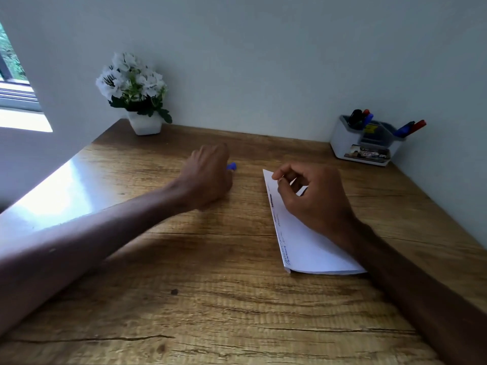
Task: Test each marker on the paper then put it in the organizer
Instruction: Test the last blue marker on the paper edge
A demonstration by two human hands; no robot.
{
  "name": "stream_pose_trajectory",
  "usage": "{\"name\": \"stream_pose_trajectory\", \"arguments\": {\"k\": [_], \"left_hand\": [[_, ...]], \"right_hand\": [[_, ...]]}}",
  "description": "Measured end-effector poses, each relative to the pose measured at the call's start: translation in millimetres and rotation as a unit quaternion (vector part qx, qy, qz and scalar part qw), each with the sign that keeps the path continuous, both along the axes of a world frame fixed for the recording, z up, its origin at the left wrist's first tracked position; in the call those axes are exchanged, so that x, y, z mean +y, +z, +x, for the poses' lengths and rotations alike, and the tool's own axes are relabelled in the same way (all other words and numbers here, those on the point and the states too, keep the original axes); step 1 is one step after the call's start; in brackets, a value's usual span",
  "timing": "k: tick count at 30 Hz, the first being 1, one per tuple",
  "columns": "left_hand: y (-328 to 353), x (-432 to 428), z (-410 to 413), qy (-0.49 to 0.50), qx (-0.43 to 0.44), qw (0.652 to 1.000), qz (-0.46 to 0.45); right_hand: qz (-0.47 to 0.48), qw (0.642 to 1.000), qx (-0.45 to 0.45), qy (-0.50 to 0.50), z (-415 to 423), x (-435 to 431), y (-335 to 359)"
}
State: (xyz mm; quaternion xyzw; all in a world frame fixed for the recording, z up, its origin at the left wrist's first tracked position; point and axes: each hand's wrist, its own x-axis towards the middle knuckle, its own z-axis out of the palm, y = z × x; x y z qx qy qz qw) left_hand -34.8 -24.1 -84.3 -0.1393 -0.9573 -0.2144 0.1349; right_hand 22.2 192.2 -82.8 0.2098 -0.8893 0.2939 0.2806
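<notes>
1. While our left hand (pixel 208 175) curls closed over a blue marker (pixel 232 166) lying left of the paper (pixel 311 248), our right hand (pixel 316 196) rests on that sheet, fingers loosely bent and holding nothing.
2. Test scribbles already line the paper's left edge, and several markers stand in the grey organizer (pixel 342 143) at far right.
3. We judge this blue marker is left to test and store.

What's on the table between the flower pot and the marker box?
Nothing: in the head view, only bare wooden table lies between the flower pot and the organizer.
</notes>
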Motion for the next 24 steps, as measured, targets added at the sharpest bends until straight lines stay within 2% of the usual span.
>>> {"name": "stream_pose_trajectory", "arguments": {"k": [2, 4, 6, 9, 11, 13, 15, 19, 21, 24], "left_hand": [[5.6, 1.7, -2.9, -0.001, -0.06, 0.996, 0.059], [12.1, 5.1, -3.1, -0.01, -0.146, 0.976, 0.161], [19.9, 8.6, 0.3, -0.035, -0.224, 0.93, 0.29], [25.4, 13.2, 9.8, -0.088, -0.28, 0.838, 0.459], [21.6, 19.2, 16.5, -0.138, -0.289, 0.79, 0.524], [15.0, 26.1, 22.2, -0.176, -0.276, 0.775, 0.54], [10.6, 29.8, 25.8, -0.185, -0.237, 0.8, 0.52], [5.1, 27.6, 21.6, -0.196, -0.081, 0.904, 0.37], [0.1, 26.0, 18.6, -0.204, -0.022, 0.931, 0.301], [-5.1, 28.1, 21.2, -0.195, 0.032, 0.95, 0.244]], "right_hand": [[-0.007, 1.0, -0.007, -0.004, -2.2, 3.8, 0.7], [-0.036, 0.999, -0.022, -0.01, -3.2, 6.5, 2.5], [-0.093, 0.994, -0.058, -0.012, -3.6, 8.2, 4.6], [-0.179, 0.974, -0.138, 0.031, -2.9, 9.1, 10.5], [-0.202, 0.955, -0.202, 0.084, -2.6, 9.4, 14.7], [-0.195, 0.943, -0.237, 0.127, -1.9, 9.9, 16.6], [-0.156, 0.952, -0.226, 0.137, -2.4, 13.0, 17.1], [0.028, 0.985, -0.152, 0.072, -10.3, 28.0, 18.3], [0.083, 0.985, -0.139, 0.057, -12.3, 33.0, 18.8], [0.101, 0.983, -0.137, 0.072, -11.1, 32.8, 16.6]]}}
